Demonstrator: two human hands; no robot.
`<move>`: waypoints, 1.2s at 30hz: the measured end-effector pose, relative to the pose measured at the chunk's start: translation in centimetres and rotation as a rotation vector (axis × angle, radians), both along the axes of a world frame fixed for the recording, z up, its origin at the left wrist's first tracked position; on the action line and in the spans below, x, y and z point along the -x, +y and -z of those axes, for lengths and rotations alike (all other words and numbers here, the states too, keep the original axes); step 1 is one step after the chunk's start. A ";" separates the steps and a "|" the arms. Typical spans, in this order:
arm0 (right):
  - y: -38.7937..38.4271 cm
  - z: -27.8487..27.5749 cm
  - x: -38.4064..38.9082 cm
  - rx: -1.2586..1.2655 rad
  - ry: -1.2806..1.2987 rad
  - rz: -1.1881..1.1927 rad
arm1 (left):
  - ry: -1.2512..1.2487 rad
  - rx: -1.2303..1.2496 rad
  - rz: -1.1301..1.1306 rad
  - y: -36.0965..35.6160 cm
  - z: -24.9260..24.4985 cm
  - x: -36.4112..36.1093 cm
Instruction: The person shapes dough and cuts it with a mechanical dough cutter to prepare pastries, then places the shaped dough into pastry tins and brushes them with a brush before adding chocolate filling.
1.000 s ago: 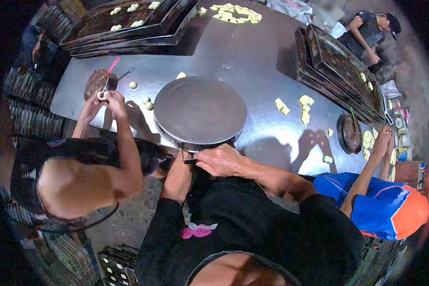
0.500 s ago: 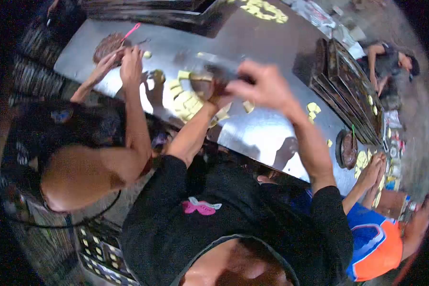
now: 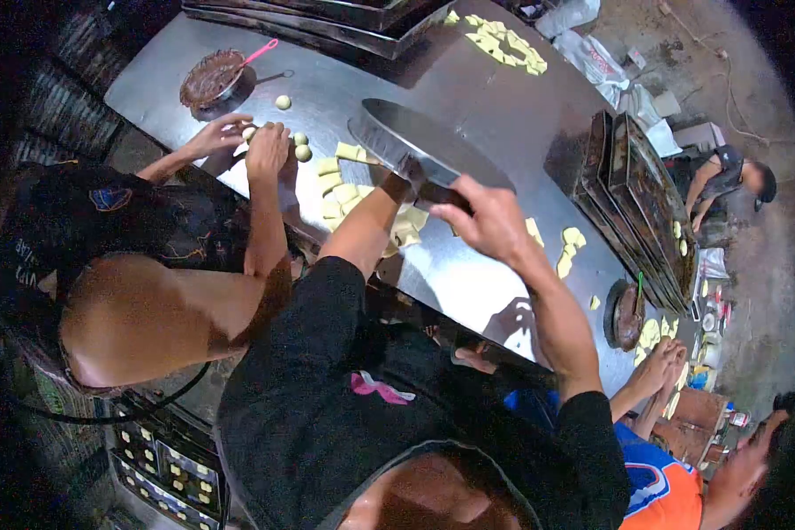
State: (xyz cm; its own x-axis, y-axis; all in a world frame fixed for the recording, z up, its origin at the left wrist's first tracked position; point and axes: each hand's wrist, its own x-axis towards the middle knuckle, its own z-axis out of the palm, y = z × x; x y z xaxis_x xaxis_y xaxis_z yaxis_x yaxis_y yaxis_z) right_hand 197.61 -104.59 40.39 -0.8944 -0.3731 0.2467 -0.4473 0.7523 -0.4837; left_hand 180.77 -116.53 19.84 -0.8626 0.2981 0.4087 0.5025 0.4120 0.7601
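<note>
A large round metal pan is held tilted above the worktable, in front of my chest. My right hand is closed on its near right rim, thumb apart from the fingers. My left hand, in shadow, is closed at the pan's near left edge; its fingers are partly hidden. Under and beside my left forearm lie several flat pale-yellow dough pieces, some overlapping. More pale dough pieces rest on the metal table to the right of my right hand.
At left, a co-worker's hands handle dough balls near a bowl of brown filling. Dark trays lean in a stack at right. Beyond them a person bends low. Another co-worker's hands are at lower right, near a second bowl.
The round pan has come into clear view, raised and tilted. My right hand has moved down onto its near rim. The left co-worker's hands have moved from the bowl to the dough balls.
</note>
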 end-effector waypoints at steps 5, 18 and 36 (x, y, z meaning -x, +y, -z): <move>-0.1 3.2 0.0 0.099 0.164 0.097 | -0.018 -0.045 0.072 0.2 -0.6 -0.3; 9.5 5.2 -0.1 1.049 0.328 0.578 | -0.281 -0.193 -0.304 -15.3 -1.3 -33.4; -0.8 -3.0 -43.1 1.025 -0.286 0.931 | -0.998 0.282 0.035 -29.9 17.9 -35.8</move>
State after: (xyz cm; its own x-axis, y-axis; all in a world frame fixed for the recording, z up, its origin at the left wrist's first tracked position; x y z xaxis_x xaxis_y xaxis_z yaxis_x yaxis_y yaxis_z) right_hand 240.66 -105.36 43.42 -0.7753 0.6039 -0.1848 0.2161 -0.0212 -0.9761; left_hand 216.53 -146.39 1.94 -0.7594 0.3034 -0.5756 -0.2878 0.6368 0.7153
